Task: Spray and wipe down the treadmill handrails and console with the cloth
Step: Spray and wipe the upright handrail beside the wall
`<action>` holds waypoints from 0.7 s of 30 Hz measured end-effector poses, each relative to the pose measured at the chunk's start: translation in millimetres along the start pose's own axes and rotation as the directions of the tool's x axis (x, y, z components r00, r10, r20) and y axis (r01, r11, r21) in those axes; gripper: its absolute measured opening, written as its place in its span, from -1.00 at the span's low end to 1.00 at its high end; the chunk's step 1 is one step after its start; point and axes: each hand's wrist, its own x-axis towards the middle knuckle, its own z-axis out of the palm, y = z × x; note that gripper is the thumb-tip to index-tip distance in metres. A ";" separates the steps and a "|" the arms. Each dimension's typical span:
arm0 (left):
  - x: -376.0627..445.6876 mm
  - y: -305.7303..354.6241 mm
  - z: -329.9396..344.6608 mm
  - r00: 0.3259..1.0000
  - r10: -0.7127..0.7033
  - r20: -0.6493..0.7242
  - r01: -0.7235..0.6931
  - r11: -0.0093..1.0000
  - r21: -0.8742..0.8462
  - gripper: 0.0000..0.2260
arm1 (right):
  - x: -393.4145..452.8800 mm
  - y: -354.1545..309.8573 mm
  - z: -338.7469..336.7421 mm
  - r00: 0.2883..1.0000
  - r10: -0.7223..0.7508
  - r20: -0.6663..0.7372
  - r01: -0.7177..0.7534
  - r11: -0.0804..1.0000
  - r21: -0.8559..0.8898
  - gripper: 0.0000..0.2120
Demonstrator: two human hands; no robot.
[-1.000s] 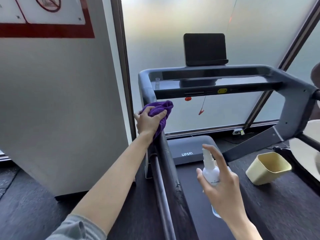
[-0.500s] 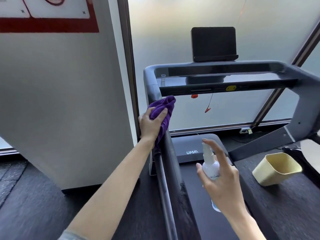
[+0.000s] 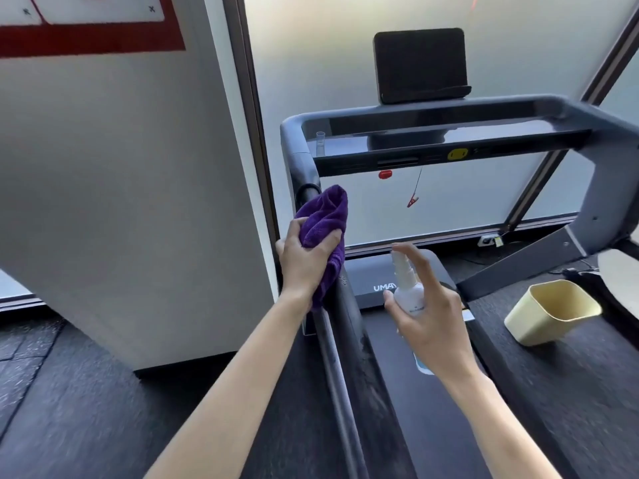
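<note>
Left hand (image 3: 306,262) grips the bunched purple cloth (image 3: 325,229), fingers and thumb curled round it, pressing it on the left handrail (image 3: 349,326) just below where the rail bends up toward the console (image 3: 449,141). The rail's long axis runs from 6 o'clock near the body up to 12 o'clock at the console corner, tilting slightly left as it climbs; the cloth sits on the upper stretch, at about 11 o'clock from frame centre. Left arm is stretched forward and nearly straight, wrist in line with the rail, palm turned down onto the cloth. Right hand (image 3: 432,316) holds the spray bottle (image 3: 408,288) upright, fingers wrapped round the body, index finger raised over the nozzle top; whether it is touching the pump is hard to tell. Bottle is just beside the rail on its inner side, at 3 o'clock from the cloth, over the belt (image 3: 415,409). Nozzle direction is unclear from blur. Left hand is the nearer one to the rail; right hand is apart from it. Console bar lies crosswise at 12 o'clock, well apart from both hands, with a dark tablet (image 3: 420,63) standing on top. Right handrail (image 3: 587,209) is at 2 o'clock, far from both hands. Judgement: the wipe is on the left rail only, so console and right rail appear still to do; next stroke likely follows the rail axis. A yellow bin (image 3: 553,312) sits at 3 o'clock on the floor.
</note>
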 end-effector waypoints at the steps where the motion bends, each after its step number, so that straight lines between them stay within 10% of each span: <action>1: 8.1 2.4 2.1 1.000 0.009 -0.009 -0.008 0.999 0.036 -0.63 | 2.4 0.7 1.7 1.000 0.007 0.003 -0.007 1.000 -0.004 -0.35; 21: 10.1 17.5 6.1 0.994 -0.110 -0.019 0.111 0.990 0.085 -0.53 | 4.2 -3.3 2.8 1.000 0.014 0.003 -0.014 1.000 -0.023 -0.37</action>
